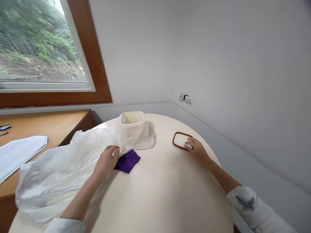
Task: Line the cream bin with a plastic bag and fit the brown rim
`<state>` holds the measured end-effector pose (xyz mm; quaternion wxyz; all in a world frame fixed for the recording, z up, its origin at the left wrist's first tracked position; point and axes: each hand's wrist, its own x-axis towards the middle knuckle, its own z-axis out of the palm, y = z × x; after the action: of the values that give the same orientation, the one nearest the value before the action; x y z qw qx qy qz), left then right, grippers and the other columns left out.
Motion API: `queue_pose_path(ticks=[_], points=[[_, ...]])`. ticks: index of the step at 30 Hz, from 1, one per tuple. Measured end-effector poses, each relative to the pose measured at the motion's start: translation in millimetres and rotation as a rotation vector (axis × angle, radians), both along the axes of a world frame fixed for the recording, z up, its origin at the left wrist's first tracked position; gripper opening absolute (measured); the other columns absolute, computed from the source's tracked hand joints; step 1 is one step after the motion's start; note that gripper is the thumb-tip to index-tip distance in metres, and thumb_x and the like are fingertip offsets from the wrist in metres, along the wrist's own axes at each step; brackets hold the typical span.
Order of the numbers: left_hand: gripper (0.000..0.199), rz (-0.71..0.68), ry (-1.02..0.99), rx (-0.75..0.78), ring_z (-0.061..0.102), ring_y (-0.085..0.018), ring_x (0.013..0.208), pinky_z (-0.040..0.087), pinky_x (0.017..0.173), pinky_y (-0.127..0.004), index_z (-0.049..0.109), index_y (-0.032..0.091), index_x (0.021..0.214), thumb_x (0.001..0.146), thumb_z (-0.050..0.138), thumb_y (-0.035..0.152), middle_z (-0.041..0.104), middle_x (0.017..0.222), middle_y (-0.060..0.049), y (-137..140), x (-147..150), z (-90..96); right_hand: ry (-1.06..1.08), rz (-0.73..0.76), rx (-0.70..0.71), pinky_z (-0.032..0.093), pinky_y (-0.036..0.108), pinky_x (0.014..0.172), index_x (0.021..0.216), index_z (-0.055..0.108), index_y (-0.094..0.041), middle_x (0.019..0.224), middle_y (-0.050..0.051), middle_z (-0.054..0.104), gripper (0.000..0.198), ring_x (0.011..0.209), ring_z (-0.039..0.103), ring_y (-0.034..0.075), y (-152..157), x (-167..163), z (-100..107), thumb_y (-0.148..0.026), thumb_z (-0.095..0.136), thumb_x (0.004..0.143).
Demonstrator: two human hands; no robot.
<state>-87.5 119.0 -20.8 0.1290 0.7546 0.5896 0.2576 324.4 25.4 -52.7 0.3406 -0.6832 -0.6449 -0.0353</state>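
A white bin [133,132] with a rounded rectangular mouth stands on the table, a thin white plastic bag [58,168] lining it and spilling out to the left. My left hand [107,160] has its fingers curled at the bag's edge, beside the foot of the bin. Just right of those fingers lies a purple cloth [128,161], partly covered by the hand and bag. Toward the right side of the table, my right hand [197,150] closes its fingers over the near right corner of a brown rounded rectangular ring [175,139], which lies flat or nearly so.
The round cream table [155,200] curves close to the wall corner. A wooden desk [65,124] with white papers [21,150] adjoins on the left, under a brown-framed window [100,74]. A wall socket [189,99] sits beyond the table.
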Motion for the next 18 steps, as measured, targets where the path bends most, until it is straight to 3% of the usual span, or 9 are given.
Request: queue_pose_path(ticks=[5,8,10,14,18], points=[[0.029,0.109,-0.025,-0.037,0.061,-0.021,0.082,0.045,0.075,-0.032,0.06,0.017,0.09,0.082,0.038,0.034,0.064,0.091,-0.007,37,-13,26.2,0.139,0.103,-0.151,0.04,0.039,0.087,0.09,0.061,-0.023,0.108,0.006,0.057,0.03,0.1,0.053,0.021,47,-27,47,-0.038,0.035,0.087],[0.029,0.134,-0.035,-0.142,0.062,-0.018,0.069,0.047,0.064,-0.028,0.059,0.014,0.095,0.084,0.038,0.03,0.066,0.086,-0.007,67,-17,38.3,0.174,0.177,-0.257,0.04,0.035,0.083,0.082,0.063,-0.021,0.101,0.007,0.061,0.031,0.095,0.055,0.02,94,-54,63,-0.038,0.038,0.086],[0.028,0.135,-0.036,-0.22,0.061,-0.015,0.064,0.048,0.06,-0.028,0.058,0.012,0.099,0.086,0.039,0.028,0.065,0.086,-0.007,86,-16,43.1,0.194,0.192,-0.317,0.041,0.034,0.08,0.076,0.064,-0.02,0.096,0.008,0.062,0.032,0.092,0.056,0.021,125,-72,63,-0.039,0.04,0.085],[0.028,0.127,-0.022,-0.321,0.058,-0.017,0.087,0.05,0.075,-0.036,0.053,0.014,0.109,0.087,0.049,0.031,0.058,0.105,-0.007,115,-10,46.9,0.273,0.177,-0.467,0.042,0.033,0.075,0.074,0.063,-0.015,0.088,0.01,0.064,0.028,0.088,0.058,0.023,173,-107,50,-0.04,0.052,0.08],[0.029,0.104,-0.039,-0.392,0.056,-0.019,0.095,0.048,0.08,-0.039,0.051,0.016,0.112,0.086,0.05,0.03,0.054,0.112,-0.008,130,-5,46.7,0.401,0.157,-0.607,0.047,0.036,0.076,0.099,0.058,-0.013,0.101,0.007,0.059,0.027,0.088,0.058,0.018,198,-130,36,-0.034,0.053,0.083]])
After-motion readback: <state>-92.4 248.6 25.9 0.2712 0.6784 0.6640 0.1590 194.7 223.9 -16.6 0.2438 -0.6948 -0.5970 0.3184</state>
